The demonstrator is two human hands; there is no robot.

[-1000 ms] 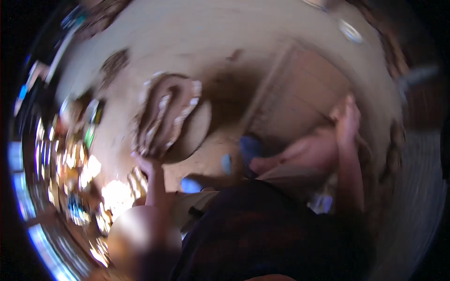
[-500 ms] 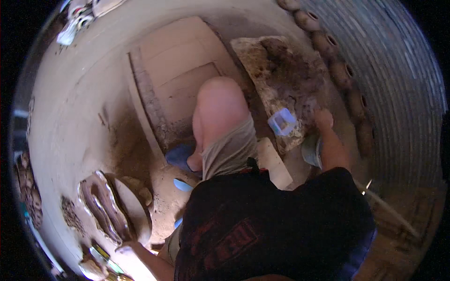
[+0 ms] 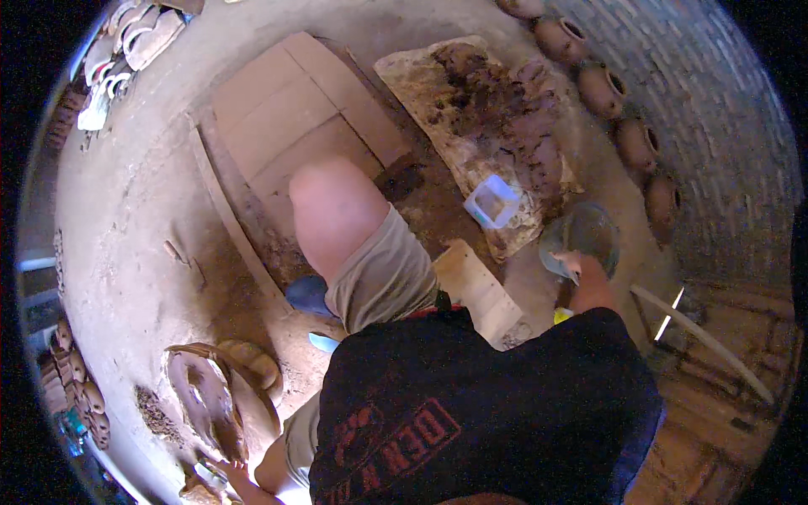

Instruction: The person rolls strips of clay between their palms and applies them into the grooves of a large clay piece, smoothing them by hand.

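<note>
At lower left, my left hand [image 3: 229, 471] is at the lower end of an oval clay form [image 3: 178, 379] with raised walls and a hollow middle. Its fingers look stretched out; whether they touch the form is unclear. The form leans on a round disc [image 3: 257, 408]. On the right, my right hand [image 3: 574, 264] is at the near side of a see-through bucket [image 3: 612, 244], its fingers too blurred to read. Beyond the bucket, a mass of wet dark clay [image 3: 530, 126] lies on a stained sheet [image 3: 412, 71], with a translucent plastic tub [image 3: 473, 204] at its near end.
Round clay pots [image 3: 602, 91] line the brick wall at right. Large flat boards [image 3: 278, 101] lie ahead, beside a long wooden strip [image 3: 227, 215]. My bent knee [image 3: 337, 202] rises between the work areas. A wooden block [image 3: 475, 290] sits near me. Curved pieces [image 3: 151, 42] are stacked far left.
My right hand has left the clay and come back to the bucket. My left hand has shifted slightly nearer me along the clay form's end. The view has turned a little.
</note>
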